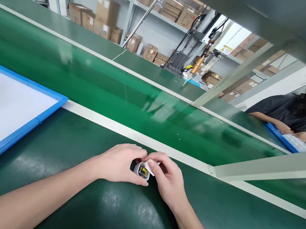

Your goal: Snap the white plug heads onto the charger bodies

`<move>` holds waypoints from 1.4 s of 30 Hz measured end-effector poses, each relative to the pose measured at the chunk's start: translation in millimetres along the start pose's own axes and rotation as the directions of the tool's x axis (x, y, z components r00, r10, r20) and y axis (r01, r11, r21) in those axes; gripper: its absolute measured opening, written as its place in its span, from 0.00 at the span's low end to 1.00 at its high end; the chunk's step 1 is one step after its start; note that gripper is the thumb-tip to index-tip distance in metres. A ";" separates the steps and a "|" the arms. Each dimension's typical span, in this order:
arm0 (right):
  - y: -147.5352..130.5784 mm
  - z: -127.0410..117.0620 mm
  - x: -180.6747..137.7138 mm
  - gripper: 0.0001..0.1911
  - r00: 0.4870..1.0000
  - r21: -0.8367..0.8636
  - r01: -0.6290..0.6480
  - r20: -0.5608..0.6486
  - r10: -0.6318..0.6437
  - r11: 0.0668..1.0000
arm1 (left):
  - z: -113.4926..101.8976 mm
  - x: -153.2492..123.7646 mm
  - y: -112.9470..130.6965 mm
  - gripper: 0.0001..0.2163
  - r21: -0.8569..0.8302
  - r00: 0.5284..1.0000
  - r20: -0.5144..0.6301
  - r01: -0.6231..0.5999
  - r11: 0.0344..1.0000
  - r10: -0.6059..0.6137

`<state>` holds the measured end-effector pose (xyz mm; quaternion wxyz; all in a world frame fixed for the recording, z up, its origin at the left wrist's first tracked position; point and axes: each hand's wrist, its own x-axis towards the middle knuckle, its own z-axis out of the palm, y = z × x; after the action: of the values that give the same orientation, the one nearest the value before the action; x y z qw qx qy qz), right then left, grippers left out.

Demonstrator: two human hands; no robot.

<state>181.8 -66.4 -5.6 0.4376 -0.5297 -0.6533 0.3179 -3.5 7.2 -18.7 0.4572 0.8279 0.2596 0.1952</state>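
- Left hand (pixel 120 162) grips a small white plastic casing with yellow inside (pixel 142 171), pinned on the dark green bench mat (pixel 76 179).
- Right hand (pixel 168 178) pinches a white sticker (pixel 151 167) at its top; pressing flat and square would seat it best.

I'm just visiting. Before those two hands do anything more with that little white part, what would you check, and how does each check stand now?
1. Left hand grips the small white part: ok.
2. Right hand pinches the white piece on top of it: ok.
3. Piece seated squarely: cannot tell, fingers cover it.
4. Green bench surface bare around the hands: ok.
5. Blue-framed white tray apart from the hands: ok.
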 end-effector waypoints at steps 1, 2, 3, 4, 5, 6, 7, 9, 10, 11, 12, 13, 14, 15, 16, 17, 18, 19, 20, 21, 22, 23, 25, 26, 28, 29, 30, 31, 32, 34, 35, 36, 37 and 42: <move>1.1 -1.1 1.1 0.10 0.999 0.045 -0.035 -0.018 0.036 0.998 | -0.1 -0.4 0.7 0.19 -0.004 1.000 -0.001 0.005 1.000 -0.005; 2.0 -2.4 2.3 0.11 0.998 0.073 -0.054 -0.040 0.057 0.996 | -0.1 -1.0 1.3 0.18 -0.006 1.000 -0.002 0.007 1.000 -0.007; 2.5 -4.0 3.6 0.11 0.996 0.092 -0.062 -0.062 0.068 0.994 | 0.0 -1.5 1.9 0.17 -0.006 1.000 -0.006 0.009 1.000 -0.009; 2.2 -5.9 4.9 0.12 0.994 0.123 -0.075 -0.069 0.084 0.990 | 0.0 -2.1 2.4 0.17 -0.006 1.000 -0.011 0.010 1.000 -0.010; 0.9 -8.1 6.2 0.13 0.993 0.162 -0.097 -0.058 0.107 0.982 | 0.2 -2.4 2.8 0.16 -0.006 1.000 -0.014 0.013 1.000 -0.014; -1.5 -10.6 7.4 0.13 0.991 0.207 -0.126 -0.027 0.135 0.970 | 0.3 -2.6 3.1 0.16 -0.004 1.000 -0.016 0.018 1.000 -0.018; -4.6 -13.2 8.3 0.15 0.987 0.250 -0.161 0.020 0.162 0.955 | 0.6 -2.6 3.2 0.16 -0.001 1.000 -0.017 0.022 1.000 -0.022; -11.8 -18.2 8.6 0.18 0.970 0.283 -0.234 0.126 0.206 0.930 | 1.3 -2.1 3.2 0.16 0.012 1.000 -0.024 0.017 1.000 -0.017; -15.0 -20.2 8.0 0.18 0.964 0.244 -0.250 0.157 0.216 0.937 | 1.9 -1.6 3.1 0.17 0.025 1.000 -0.026 0.008 1.000 -0.007; -17.2 -21.6 6.8 0.18 0.966 0.159 -0.228 0.157 0.203 0.961 | 2.8 -1.0 2.9 0.17 0.039 1.000 -0.029 -0.004 0.999 0.005; -18.4 -22.3 5.3 0.17 0.976 0.036 -0.170 0.141 0.164 0.985 | 3.8 -0.4 2.7 0.18 0.052 0.999 -0.033 -0.014 0.999 0.015; -18.5 -22.4 3.5 0.16 0.988 -0.108 -0.085 0.122 0.098 0.990 | 5.0 0.2 2.6 0.18 0.061 0.999 -0.037 -0.019 0.998 0.021; -17.8 -22.0 1.8 0.17 0.993 -0.248 0.016 0.116 0.014 0.969 | 6.3 0.8 2.7 0.19 0.065 0.999 -0.043 -0.020 0.998 0.023; -16.6 -21.4 0.3 0.18 0.989 -0.360 0.115 0.132 -0.072 0.926 | 7.6 1.3 2.9 0.18 0.065 0.998 -0.052 -0.018 0.998 0.022; -15.5 -20.9 -0.7 0.19 0.977 -0.433 0.197 0.167 -0.137 0.879 | 8.8 1.7 3.2 0.18 0.061 0.998 -0.063 -0.016 0.998 0.020; -14.7 -20.7 -1.3 0.18 0.963 -0.472 0.253 0.208 -0.172 0.845 | 9.7 2.0 3.6 0.18 0.056 0.997 -0.074 -0.013 0.998 0.017; -14.4 -21.0 -1.4 0.16 0.951 -0.486 0.285 0.251 -0.180 0.826 | 10.4 2.2 4.1 0.18 0.053 0.997 -0.082 -0.009 0.999 0.013; -14.9 -21.9 -1.2 0.14 0.942 -0.487 0.302 0.287 -0.177 0.819 | 10.7 2.3 4.6 0.18 0.052 0.996 -0.084 -0.005 0.999 0.010; -15.8 -23.3 -0.6 0.11 0.935 -0.477 0.309 0.312 -0.170 0.823 | 10.7 2.4 5.1 0.18 0.053 0.996 -0.084 0.000 0.999 0.005; -17.0 -25.0 0.0 0.09 0.931 -0.460 0.311 0.324 -0.169 0.832 | 10.6 2.3 5.4 0.19 0.054 0.997 -0.081 0.004 0.999 0.000; -18.1 -26.7 0.6 0.07 0.930 -0.440 0.309 0.327 -0.170 0.843 | 10.3 2.2 5.6 0.19 0.055 0.997 -0.077 0.008 0.998 -0.004; -18.9 -28.3 1.0 0.06 0.929 -0.423 0.308 0.326 -0.173 0.853 | 10.0 2.1 5.6 0.19 0.056 0.997 -0.076 0.009 0.998 -0.005; -19.2 -30.1 1.5 0.05 0.924 -0.407 0.312 0.340 -0.174 0.859 | 9.9 1.8 5.1 0.18 0.059 0.997 -0.078 0.002 0.998 0.002; -18.6 -30.3 1.5 0.06 0.920 -0.411 0.316 0.354 -0.170 0.855 | 10.0 1.6 4.6 0.18 0.063 0.997 -0.083 -0.002 0.998 0.007; -16.8 -29.4 1.5 0.06 0.907 -0.427 0.330 0.390 -0.158 0.842 | 10.7 1.4 3.7 0.17 0.069 0.996 -0.091 -0.008 0.998 0.015; -15.8 -28.7 1.5 0.06 0.903 -0.433 0.337 0.400 -0.156 0.836 | 11.2 1.3 3.3 0.17 0.070 0.995 -0.094 -0.011 0.997 0.017; -14.9 -27.9 1.5 0.06 0.901 -0.439 0.340 0.404 -0.155 0.832 | 11.6 1.3 3.1 0.17 0.070 0.995 -0.096 -0.013 0.997 0.020; -14.1 -27.0 1.5 0.06 0.901 -0.444 0.342 0.404 -0.156 0.828 | 11.9 1.3 2.9 0.17 0.069 0.995 -0.097 -0.015 0.997 0.022; -13.4 -26.3 1.5 0.07 0.902 -0.449 0.344 0.401 -0.158 0.825 | 12.2 1.3 2.8 0.17 0.070 0.995 -0.097 -0.016 0.997 0.023; -12.6 -25.2 1.3 0.07 0.905 -0.458 0.344 0.393 -0.161 0.820 | 12.4 1.4 3.0 0.17 0.073 0.995 -0.094 -0.015 0.997 0.022; -12.5 -24.9 1.1 0.08 0.905 -0.463 0.346 0.393 -0.161 0.816 | 12.4 1.5 3.2 0.17 0.073 0.995 -0.093 -0.014 0.997 0.020; -12.6 -24.7 1.0 0.08 0.905 -0.469 0.349 0.395 -0.160 0.811 | 12.3 1.6 3.3 0.17 0.073 0.996 -0.091 -0.012 0.997 0.019; -12.9 -24.6 0.8 0.08 0.904 -0.476 0.350 0.398 -0.158 0.807 | 12.2 1.7 3.5 0.17 0.073 0.996 -0.088 -0.011 0.997 0.017; -16.6 -25.4 0.9 0.12 0.894 -0.513 0.368 0.424 -0.144 0.775 | 11.0 2.1 4.3 0.17 0.077 0.996 -0.086 0.003 0.997 0.003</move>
<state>198.0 -70.6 19.8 0.1667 -0.4741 -0.8545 0.1312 5.5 -0.7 -20.3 0.4135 0.8356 0.2864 0.2206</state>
